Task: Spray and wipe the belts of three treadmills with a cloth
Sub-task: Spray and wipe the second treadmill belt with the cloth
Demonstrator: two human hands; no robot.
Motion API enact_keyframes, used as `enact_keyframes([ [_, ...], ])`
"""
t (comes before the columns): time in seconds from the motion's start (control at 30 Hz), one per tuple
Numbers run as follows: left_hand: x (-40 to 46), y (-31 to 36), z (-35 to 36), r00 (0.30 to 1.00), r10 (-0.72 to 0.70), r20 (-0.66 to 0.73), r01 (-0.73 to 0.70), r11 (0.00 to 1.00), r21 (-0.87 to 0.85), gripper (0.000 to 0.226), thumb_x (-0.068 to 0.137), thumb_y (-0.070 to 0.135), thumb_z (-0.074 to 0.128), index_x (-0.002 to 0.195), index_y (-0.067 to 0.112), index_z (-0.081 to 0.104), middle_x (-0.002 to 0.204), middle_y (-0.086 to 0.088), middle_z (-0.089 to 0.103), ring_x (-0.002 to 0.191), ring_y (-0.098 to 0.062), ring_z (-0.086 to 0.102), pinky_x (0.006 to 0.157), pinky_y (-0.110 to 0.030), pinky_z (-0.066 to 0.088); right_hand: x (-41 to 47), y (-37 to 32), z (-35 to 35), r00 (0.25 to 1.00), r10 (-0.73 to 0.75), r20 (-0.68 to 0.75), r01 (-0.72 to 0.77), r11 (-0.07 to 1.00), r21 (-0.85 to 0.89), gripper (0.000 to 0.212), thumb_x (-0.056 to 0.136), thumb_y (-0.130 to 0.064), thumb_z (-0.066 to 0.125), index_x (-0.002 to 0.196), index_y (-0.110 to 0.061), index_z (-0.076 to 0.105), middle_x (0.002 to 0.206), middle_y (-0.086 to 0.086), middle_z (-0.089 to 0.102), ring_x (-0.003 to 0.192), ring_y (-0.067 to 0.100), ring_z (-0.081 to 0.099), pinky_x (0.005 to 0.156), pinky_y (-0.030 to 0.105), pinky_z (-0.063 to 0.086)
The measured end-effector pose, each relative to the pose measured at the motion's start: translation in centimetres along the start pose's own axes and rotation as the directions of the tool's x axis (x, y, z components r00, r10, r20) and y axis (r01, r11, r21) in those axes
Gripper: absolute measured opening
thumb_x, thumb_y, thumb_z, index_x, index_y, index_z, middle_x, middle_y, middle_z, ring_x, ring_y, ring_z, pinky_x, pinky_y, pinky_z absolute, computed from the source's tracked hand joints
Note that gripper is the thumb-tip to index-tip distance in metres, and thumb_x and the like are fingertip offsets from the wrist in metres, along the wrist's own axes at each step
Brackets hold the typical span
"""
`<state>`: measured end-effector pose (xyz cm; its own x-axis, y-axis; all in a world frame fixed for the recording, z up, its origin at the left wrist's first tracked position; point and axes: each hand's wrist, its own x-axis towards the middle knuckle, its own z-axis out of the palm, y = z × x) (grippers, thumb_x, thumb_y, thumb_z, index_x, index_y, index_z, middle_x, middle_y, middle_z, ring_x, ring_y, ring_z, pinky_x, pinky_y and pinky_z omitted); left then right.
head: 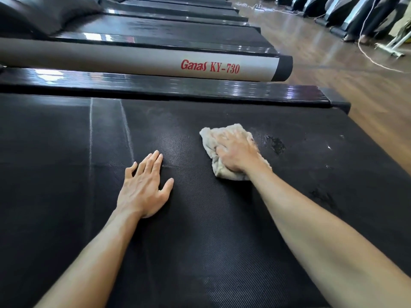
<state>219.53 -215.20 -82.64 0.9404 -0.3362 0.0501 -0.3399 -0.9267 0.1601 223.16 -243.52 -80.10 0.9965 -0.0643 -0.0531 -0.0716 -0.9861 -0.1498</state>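
Note:
A black textured treadmill belt (pixel 200 218) fills the lower part of the head view. On it lies a crumpled off-white cloth (pixel 213 138), and my right hand (pixel 235 150) presses down on that cloth with fingers spread over it. My left hand (pixel 144 185) rests flat on the bare belt to the left, fingers straight. Wet patches (pixel 275 143) darken the belt just right of the cloth. No spray bottle is in view.
A glossy black side rail (pixel 178 87) borders the belt's far side. Beyond it runs a grey frame tube (pixel 133 58) marked "Ganas KY-730", then more treadmill belts (pixel 178 32). Wooden floor (pixel 333 63) with white cables (pixel 373 58) lies at the right.

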Motion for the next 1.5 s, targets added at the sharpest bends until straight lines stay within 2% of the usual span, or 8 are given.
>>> enact_keyframes([
  [0.13,0.1,0.1,-0.2,1.000,0.001,0.007,-0.001,1.000,-0.010,0.097,0.079,0.068,0.000,0.163,0.021,0.008,0.170,0.009,0.001,0.155,-0.005,-0.002,0.125,-0.037,0.003,0.2,-5.2,1.6,0.986,-0.157,0.057,0.155,0.987,0.040,0.054,0.098,-0.048,0.028,0.150,-0.048,0.043,0.170,-0.012,0.021,0.157,0.024,0.008,0.125,0.056,0.002],
  [0.3,0.1,0.0,0.2,1.000,0.002,-0.012,-0.002,1.000,-0.016,0.095,0.081,0.068,0.001,0.163,0.020,0.009,0.170,0.009,0.000,0.155,-0.006,-0.002,0.125,-0.038,0.003,-6.5,-0.5,0.5,0.971,-0.226,0.084,0.220,0.972,0.078,0.076,0.084,-0.062,0.013,0.157,-0.049,0.030,0.170,-0.019,0.015,0.159,0.015,0.002,0.127,0.046,-0.003],
  [0.57,0.0,0.0,-0.1,1.000,0.005,-0.004,-0.005,1.000,0.002,0.096,0.081,0.068,-0.001,0.163,0.020,0.009,0.170,0.009,0.000,0.155,-0.006,-0.002,0.125,-0.038,0.004,1.2,-1.3,-0.2,0.999,-0.009,-0.036,0.010,0.999,0.033,0.043,0.096,-0.041,0.034,0.135,-0.036,0.053,0.150,-0.002,0.048,0.142,0.032,0.039,0.115,0.055,0.033],
  [0.83,0.0,0.0,-0.1,1.000,0.006,-0.014,-0.006,1.000,0.002,0.095,0.081,0.068,0.000,0.163,0.021,0.007,0.170,0.010,0.000,0.155,-0.005,-0.003,0.125,-0.037,0.002,-5.8,-0.1,0.3,0.954,-0.290,0.080,0.289,0.957,0.026,0.081,0.082,-0.061,0.008,0.157,-0.044,0.034,0.169,-0.011,0.023,0.157,0.020,0.010,0.126,0.046,-0.002],
  [1.03,-0.1,0.0,-0.1,1.000,0.006,0.000,-0.006,1.000,-0.011,0.088,0.087,0.065,0.010,0.163,0.021,0.009,0.170,0.010,0.000,0.155,-0.005,-0.003,0.125,-0.037,0.001,-0.3,0.2,-0.4,0.999,-0.032,0.024,0.031,0.999,0.042,0.045,0.097,-0.043,0.029,0.137,-0.042,0.048,0.153,-0.006,0.043,0.144,0.029,0.033,0.119,0.057,0.025],
  [1.13,-0.1,0.0,-0.1,1.000,0.004,0.009,-0.004,1.000,-0.009,0.085,0.089,0.064,0.013,0.163,0.022,0.009,0.170,0.010,0.001,0.155,-0.005,-0.003,0.125,-0.036,0.002,0.0,-4.0,-0.3,0.997,-0.078,0.009,0.078,0.997,0.017,0.041,0.094,-0.046,0.031,0.125,-0.040,0.057,0.143,-0.002,0.053,0.134,0.029,0.043,0.113,0.054,0.034],
  [1.3,0.1,-0.1,0.0,1.000,0.005,0.001,-0.005,1.000,-0.008,0.087,0.087,0.066,0.012,0.163,0.022,0.011,0.170,0.010,0.003,0.155,-0.005,0.000,0.124,-0.038,0.004,-5.9,-2.6,0.7,0.962,-0.261,0.075,0.255,0.963,0.086,0.051,0.105,-0.041,0.036,0.155,-0.048,0.035,0.171,-0.015,0.016,0.159,0.017,0.003,0.127,0.045,-0.002],
  [1.5,0.2,-0.2,-0.5,1.000,0.022,0.021,-0.022,1.000,-0.009,0.078,0.096,0.061,0.020,0.163,0.021,0.008,0.170,0.009,0.000,0.155,-0.005,-0.004,0.125,-0.038,0.003,-1.4,0.5,0.5,0.998,0.008,0.063,-0.011,0.999,0.040,0.055,0.103,-0.046,0.027,0.158,-0.047,0.027,0.171,-0.012,0.016,0.158,0.023,0.004,0.126,0.052,0.002],
])
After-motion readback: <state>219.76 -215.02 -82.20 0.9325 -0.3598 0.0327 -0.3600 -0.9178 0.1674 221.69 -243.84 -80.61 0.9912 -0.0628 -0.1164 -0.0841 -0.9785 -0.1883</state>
